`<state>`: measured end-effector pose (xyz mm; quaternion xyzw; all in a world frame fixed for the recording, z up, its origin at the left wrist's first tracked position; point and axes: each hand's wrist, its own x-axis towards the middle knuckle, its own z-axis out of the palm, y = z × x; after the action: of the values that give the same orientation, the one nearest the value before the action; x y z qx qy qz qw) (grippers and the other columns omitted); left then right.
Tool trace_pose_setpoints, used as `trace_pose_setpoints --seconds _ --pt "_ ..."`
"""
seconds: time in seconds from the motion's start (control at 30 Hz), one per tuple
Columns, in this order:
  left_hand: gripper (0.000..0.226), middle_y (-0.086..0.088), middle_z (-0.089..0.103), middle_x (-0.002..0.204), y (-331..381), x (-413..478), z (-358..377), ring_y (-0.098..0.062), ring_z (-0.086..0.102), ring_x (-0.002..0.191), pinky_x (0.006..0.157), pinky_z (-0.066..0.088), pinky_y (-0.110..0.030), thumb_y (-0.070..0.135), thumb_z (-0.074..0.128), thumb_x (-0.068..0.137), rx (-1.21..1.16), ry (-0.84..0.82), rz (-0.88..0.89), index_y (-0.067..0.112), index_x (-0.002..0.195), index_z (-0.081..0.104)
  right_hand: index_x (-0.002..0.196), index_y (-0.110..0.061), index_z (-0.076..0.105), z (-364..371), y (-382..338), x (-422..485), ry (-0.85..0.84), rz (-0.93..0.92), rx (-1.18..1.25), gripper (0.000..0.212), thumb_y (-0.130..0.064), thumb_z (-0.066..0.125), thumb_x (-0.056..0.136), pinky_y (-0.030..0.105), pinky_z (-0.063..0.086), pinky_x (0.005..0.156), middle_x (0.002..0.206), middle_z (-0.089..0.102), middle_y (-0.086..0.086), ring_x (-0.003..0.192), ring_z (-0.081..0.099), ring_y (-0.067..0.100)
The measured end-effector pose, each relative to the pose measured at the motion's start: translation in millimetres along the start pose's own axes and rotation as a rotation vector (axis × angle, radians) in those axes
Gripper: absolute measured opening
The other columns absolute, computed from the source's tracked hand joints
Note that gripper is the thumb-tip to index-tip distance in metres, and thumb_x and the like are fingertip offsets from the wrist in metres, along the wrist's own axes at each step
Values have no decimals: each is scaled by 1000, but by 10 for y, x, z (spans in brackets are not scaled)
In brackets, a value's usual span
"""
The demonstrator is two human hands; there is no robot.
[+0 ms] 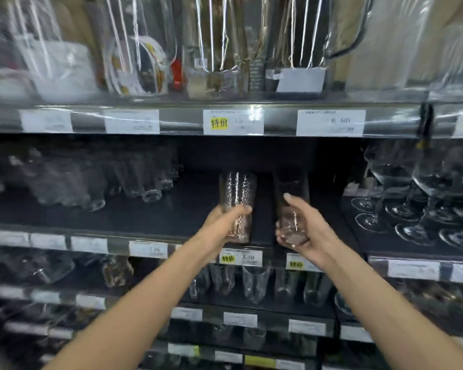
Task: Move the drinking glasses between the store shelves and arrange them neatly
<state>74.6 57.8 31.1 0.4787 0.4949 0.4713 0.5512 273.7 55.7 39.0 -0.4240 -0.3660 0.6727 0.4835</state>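
So the middle shelf (145, 214) has a big bare dark patch mid-frame, with tumblers (91, 180) bunched at the left and stemmed glasses (412, 198) at the right. Jugs (214, 49) wrapped in clear film sit along the top. Looks like the placing step. The left hand (225, 222) is wrapped round a tall textured glass (238, 188), and the right hand (305, 231) grips a darker glass (292, 185) low down. Both are at the shelf's front edge, near each other but apart. Too blurry to say if they're down yet. Next I'd set them upright side by side, gently. Both look empty.
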Motion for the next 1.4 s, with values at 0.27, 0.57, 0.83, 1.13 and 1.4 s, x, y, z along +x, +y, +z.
trace_pose_setpoints --seconds 0.27,0.57,0.83,1.13,1.4 --pt "66 -18 69 108 -60 -1371 -463 -33 69 82 82 60 -50 43 77 74 -138 173 82 6 123 55 112 -3 62 478 549 -936 -193 6 232 47 -34 68 77 37 61 63 88 70 17 69 68 27" --pt "76 -15 73 97 -62 -2596 -1186 -30 63 59 62 56 -39 66 65 73 -187 462 251 5 118 60 109 -10 70 1450 1038 -1498 -435 29 73 78 -54 88 47 32 52 52 83 67 14 53 58 25" --pt "91 -26 65 92 -66 -3111 -1926 -31 62 57 60 54 -39 70 76 61 -244 627 312 -5 110 57 111 -11 69 2399 1419 -1572 -605 94 47 87 -64 89 46 35 52 48 84 65 17 50 57 27" --pt "65 -19 71 94 -88 -3189 -2970 -30 62 57 66 54 -44 61 68 70 -229 603 313 7 105 61 112 -18 70 3362 1781 -1389 -627 98 -29 80 -66 86 49 35 52 52 88 64 19 52 56 27" --pt "68 -28 67 101 -134 -3182 -3938 -29 63 61 74 56 -53 66 67 67 -240 561 263 12 109 60 116 -22 69 4209 2131 -1231 -543 43 -81 83 -68 84 48 33 54 51 88 69 14 53 59 27"
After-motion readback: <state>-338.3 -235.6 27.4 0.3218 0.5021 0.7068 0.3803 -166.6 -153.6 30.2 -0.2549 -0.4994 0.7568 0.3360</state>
